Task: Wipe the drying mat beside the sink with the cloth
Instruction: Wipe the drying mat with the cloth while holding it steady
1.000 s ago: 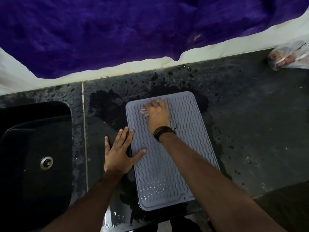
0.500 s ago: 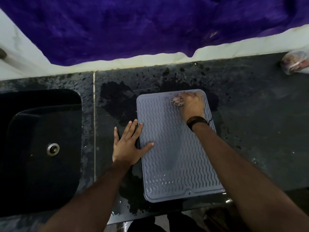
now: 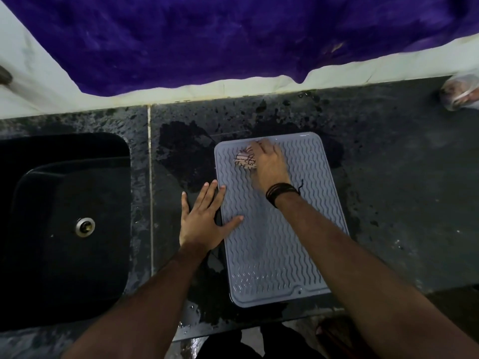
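A grey ribbed drying mat (image 3: 280, 244) lies on the dark counter to the right of the black sink (image 3: 64, 224). My right hand (image 3: 269, 167), with dark bands on the wrist, presses a small pale patterned cloth (image 3: 245, 159) onto the mat's far left corner; the hand is blurred. My left hand (image 3: 202, 221) lies flat with fingers spread across the mat's left edge, thumb on the mat and fingers partly on the counter.
The counter (image 3: 401, 190) is wet and blotched around the mat. A purple cloth (image 3: 233, 35) hangs over the pale wall behind. A clear plastic bag (image 3: 461, 94) lies at the far right. The counter's front edge runs just below the mat.
My right hand with the cloth swept from the mat's far middle to its far right, then back to the far left corner. My left hand has stayed in place.
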